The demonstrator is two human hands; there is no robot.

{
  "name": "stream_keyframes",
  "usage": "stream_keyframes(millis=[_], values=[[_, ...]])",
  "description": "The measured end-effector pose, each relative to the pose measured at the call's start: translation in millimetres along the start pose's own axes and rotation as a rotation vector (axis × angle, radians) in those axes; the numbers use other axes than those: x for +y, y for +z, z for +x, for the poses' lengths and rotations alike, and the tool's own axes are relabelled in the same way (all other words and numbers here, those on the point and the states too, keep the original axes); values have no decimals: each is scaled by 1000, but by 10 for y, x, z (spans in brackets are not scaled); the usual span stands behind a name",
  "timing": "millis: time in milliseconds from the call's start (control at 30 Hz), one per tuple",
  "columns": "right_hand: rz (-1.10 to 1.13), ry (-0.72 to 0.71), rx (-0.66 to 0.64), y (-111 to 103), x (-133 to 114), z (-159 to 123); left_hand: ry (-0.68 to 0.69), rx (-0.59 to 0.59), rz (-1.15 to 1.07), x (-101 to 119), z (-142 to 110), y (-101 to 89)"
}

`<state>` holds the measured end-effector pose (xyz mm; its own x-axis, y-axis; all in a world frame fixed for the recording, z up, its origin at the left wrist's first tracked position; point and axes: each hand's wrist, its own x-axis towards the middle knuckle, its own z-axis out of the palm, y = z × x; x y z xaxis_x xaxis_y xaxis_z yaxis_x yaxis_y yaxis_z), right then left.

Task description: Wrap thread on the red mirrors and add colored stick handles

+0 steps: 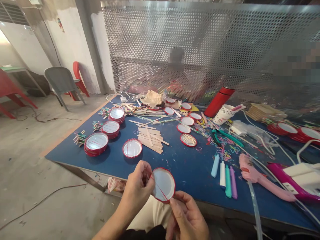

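A round lid (163, 185) with a white inside and red rim is held up at the table's front edge. My right hand (187, 215) grips its lower right rim between thumb and fingers. A thin red rubber band (161, 191) crosses the lid's face. My left hand (141, 180) is closed in a pinch on the band at the lid's left side; its fingertips partly hide it. Just beyond my left hand, another red-rimmed lid (132, 148) lies on the table with red bands across it. Flat wooden craft sticks (151, 138) lie beside that one.
Stacked lids with stick handles (96, 144) line the left side of the blue table (180, 166). At right are glue-gun-like pink tool (265, 183), marker pens (227, 181), green-handled pliers (230, 137), loose rubber bands (225, 153), a paper cup (223, 115) and a red bottle (220, 101).
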<state>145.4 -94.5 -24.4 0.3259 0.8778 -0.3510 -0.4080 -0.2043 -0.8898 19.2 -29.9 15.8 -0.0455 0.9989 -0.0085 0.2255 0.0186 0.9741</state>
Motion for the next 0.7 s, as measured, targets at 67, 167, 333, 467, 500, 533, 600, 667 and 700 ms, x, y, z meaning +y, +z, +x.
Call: stream_keyframes(millis=[67, 167, 333, 467, 500, 533, 600, 667, 700], values=[[15, 28, -6, 11, -8, 2, 15, -33, 18, 29, -8, -14], [21, 95, -61, 7, 6, 6, 30, -113, 29, 70, -11, -39], [-33, 67, -64, -60, 63, 29, 23, -222, -8, 68, -11, -85], [-30, 23, -13, -101, 91, 43, 22, -282, -45, 38, -29, -117], [-10, 30, -10, -100, 91, 44, 14, -294, -51, 36, -32, -123], [10, 39, -12, -94, 86, 45, 0, -305, -59, 36, -33, -127], [45, 58, -32, -67, 65, 46, -38, -315, -104, 38, -29, -132], [81, 75, -63, -27, 34, 47, -72, -309, -180, 37, -25, -132], [101, 84, -75, -5, 20, 47, -78, -296, -208, 34, -24, -131]])
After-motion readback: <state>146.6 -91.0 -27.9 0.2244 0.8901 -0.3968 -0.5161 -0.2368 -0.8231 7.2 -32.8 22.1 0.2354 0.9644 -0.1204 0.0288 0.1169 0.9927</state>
